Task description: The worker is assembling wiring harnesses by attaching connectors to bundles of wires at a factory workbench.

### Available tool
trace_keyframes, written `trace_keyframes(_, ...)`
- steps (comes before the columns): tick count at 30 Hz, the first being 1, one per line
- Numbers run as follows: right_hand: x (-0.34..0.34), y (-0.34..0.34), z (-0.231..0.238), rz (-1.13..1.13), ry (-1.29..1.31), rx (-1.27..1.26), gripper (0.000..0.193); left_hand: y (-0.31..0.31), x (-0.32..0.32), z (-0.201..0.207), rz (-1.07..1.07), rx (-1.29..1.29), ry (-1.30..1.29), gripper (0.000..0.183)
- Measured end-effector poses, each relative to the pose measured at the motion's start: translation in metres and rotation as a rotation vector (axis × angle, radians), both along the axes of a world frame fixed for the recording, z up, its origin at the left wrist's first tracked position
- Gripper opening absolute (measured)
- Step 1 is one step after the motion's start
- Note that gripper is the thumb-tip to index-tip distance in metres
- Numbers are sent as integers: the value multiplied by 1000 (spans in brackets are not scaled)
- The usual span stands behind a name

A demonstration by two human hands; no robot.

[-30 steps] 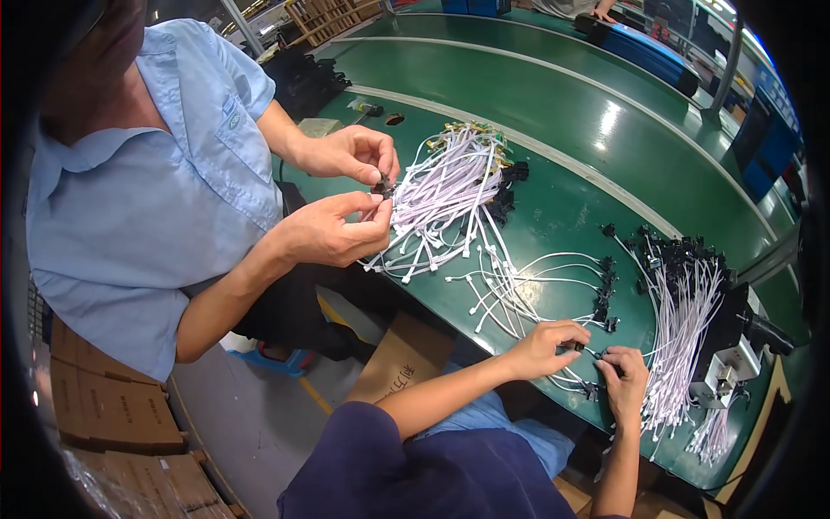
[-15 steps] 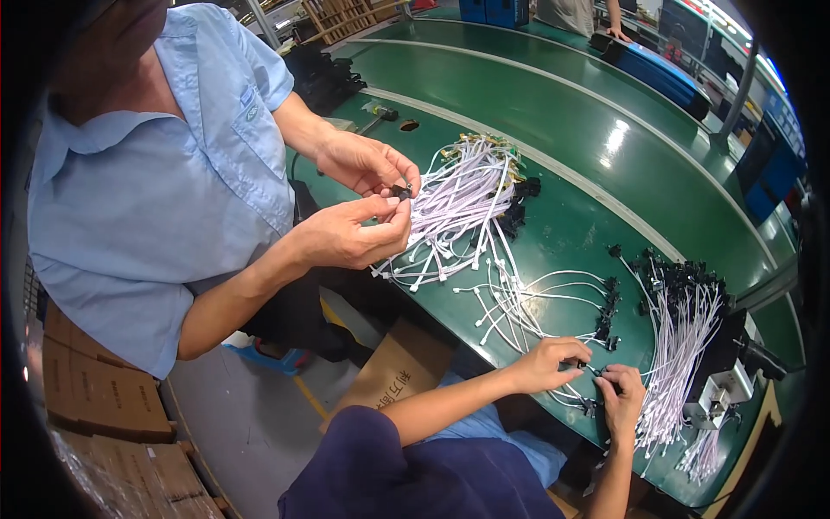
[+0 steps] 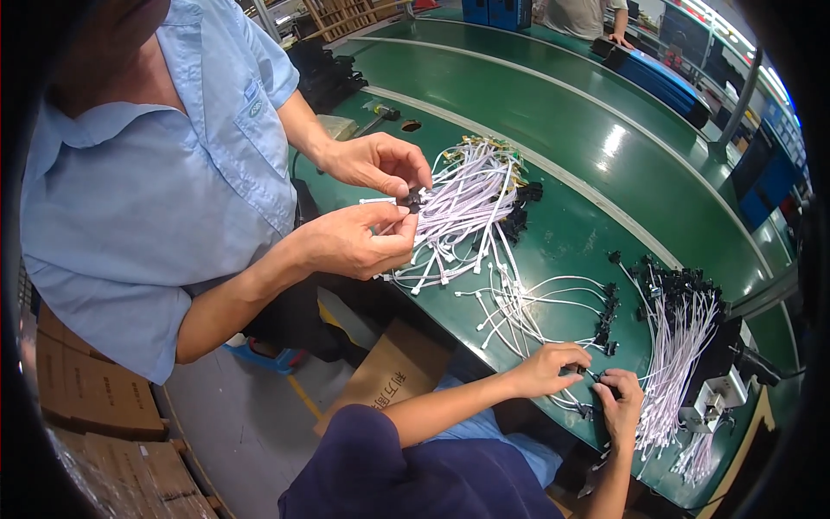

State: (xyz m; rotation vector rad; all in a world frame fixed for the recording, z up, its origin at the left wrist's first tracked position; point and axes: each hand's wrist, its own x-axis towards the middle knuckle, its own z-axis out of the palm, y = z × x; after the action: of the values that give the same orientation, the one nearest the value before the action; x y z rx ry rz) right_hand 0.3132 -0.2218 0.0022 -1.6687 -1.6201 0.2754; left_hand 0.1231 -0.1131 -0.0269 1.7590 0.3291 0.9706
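At the lower right, over the green table edge, my left hand (image 3: 553, 368) and my right hand (image 3: 621, 398) are close together, fingers pinched. A small black connector (image 3: 595, 377) shows between my fingertips, partly hidden, and each hand grips part of it. Several loose white cables (image 3: 519, 311) with black ends lie just beyond my left hand. To the right of my right hand, a thick bundle of white cables (image 3: 670, 363) has black connectors (image 3: 683, 281) at its far end. A metal fixture (image 3: 716, 400) stands beside that bundle.
On my left, a co-worker in a light blue shirt (image 3: 156, 190) handles a small black part (image 3: 413, 201). A large pile of white cables (image 3: 471, 195) lies by those hands. Cardboard boxes (image 3: 95, 381) are stacked at lower left. A green conveyor belt (image 3: 519, 78) runs behind the table (image 3: 571, 225).
The co-worker's hands have shifted, and the black part and a white cable between them now show more clearly. My own hands stay almost in place, still pinched together.
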Motion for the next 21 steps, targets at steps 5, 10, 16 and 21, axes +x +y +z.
trace_keyframes(5,0,9,43,-2,131,-185,22,1,-1,-2,-26,-21,64,23)
trace_keyframes(10,-12,37,54,68,-22,-57,17,0,-5,-4,-39,-15,92,22)
trace_keyframes(16,-2,26,6,16,-29,-152,13,-2,-5,2,-45,-50,115,21)
trace_keyframes(21,1,29,1,-14,-1,-95,8,0,-4,3,-41,-42,113,21)
